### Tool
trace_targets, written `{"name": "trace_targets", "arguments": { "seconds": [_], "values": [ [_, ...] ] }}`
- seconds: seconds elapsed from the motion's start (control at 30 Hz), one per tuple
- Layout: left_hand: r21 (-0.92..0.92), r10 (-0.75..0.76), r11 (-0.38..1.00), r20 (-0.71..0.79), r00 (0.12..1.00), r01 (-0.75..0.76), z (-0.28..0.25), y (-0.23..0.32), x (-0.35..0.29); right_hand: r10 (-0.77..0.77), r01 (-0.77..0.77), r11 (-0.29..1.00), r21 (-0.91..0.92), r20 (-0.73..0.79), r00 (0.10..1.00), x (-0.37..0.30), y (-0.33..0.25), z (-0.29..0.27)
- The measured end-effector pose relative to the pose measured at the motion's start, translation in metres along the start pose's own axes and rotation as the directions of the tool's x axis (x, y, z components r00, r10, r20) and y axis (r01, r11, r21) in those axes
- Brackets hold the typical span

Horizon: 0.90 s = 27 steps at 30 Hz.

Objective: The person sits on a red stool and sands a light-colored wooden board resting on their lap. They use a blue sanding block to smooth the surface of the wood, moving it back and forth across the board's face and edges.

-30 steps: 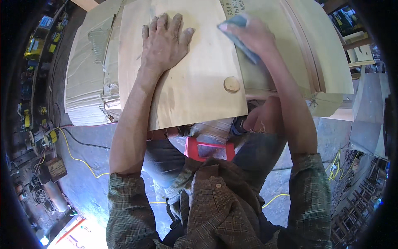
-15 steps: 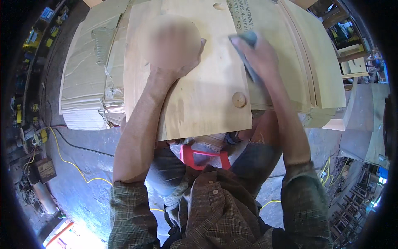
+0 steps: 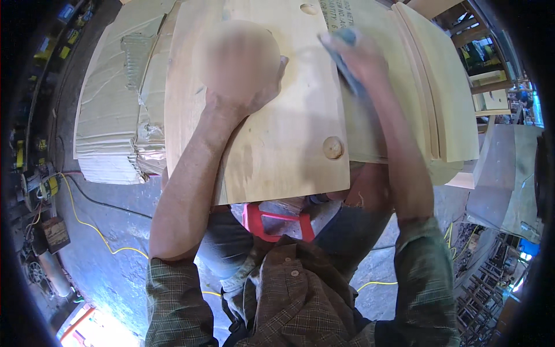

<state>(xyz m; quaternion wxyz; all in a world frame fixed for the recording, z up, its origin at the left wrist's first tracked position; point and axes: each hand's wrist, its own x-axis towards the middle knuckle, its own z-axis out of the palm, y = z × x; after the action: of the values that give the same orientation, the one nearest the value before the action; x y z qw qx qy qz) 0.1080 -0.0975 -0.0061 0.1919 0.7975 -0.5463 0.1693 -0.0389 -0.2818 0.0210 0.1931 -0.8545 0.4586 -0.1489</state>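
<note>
A pale wooden panel [image 3: 283, 168] lies on a cardboard-covered stack, its near end jutting out above my lap. It has round recesses along its right side, one near [image 3: 333, 148] and one far [image 3: 308, 9]. My left hand [image 3: 263, 95] rests on the panel's upper left part; a round blur hides most of its fingers, and only the thumb side and wrist show. At the panel's right edge, my right hand [image 3: 370, 61] grips a blue-grey sheet that looks like sandpaper [image 3: 348, 78], pressed along that edge. That hand is smeared by motion.
Beneath the panel lie flattened cardboard [image 3: 110, 98] on the left and wooden boards [image 3: 448, 104] on the right. A red plastic stool [image 3: 257, 225] stands between my legs. Yellow cord [image 3: 95, 228] runs over the concrete floor. Cluttered shelves line the left side; metal racks [image 3: 491, 301] stand lower right.
My right hand has slid a little farther away along the panel's right edge with the sheet. My left hand keeps its place on the panel. The whole view has shifted slightly.
</note>
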Motion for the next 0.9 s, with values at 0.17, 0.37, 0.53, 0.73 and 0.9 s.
{"name": "trace_targets", "arguments": {
  "seconds": [0.17, 0.37, 0.53, 0.73, 0.9],
  "values": [
    [-0.003, 0.004, 1.000, 0.014, 1.000, -0.004, -0.003, -0.001, 0.002, 0.068, -0.066, 0.996, 0.055, -0.030, 0.997, 0.069, -0.012, 0.018],
    [-0.009, 0.005, 1.000, 0.033, 0.999, -0.004, -0.003, 0.001, 0.005, 0.050, -0.051, 0.999, 0.001, -0.129, 0.990, 0.014, 0.003, 0.019],
    [-0.015, -0.003, 1.000, 0.038, 0.999, 0.003, 0.003, -0.006, 0.005, -0.004, 0.004, 1.000, 0.007, -0.010, 1.000, -0.127, 0.011, -0.021],
    [-0.088, 0.010, 0.996, -0.077, 0.997, -0.016, -0.013, 0.007, 0.001, 0.048, -0.031, 0.988, -0.151, 0.108, 0.993, -0.209, 0.057, -0.112],
    [-0.066, 0.022, 0.997, -0.110, 0.994, -0.029, -0.004, 0.003, -0.003, 0.093, -0.084, 0.987, 0.135, -0.061, 0.994, -0.195, 0.043, -0.092]
  ]
}}
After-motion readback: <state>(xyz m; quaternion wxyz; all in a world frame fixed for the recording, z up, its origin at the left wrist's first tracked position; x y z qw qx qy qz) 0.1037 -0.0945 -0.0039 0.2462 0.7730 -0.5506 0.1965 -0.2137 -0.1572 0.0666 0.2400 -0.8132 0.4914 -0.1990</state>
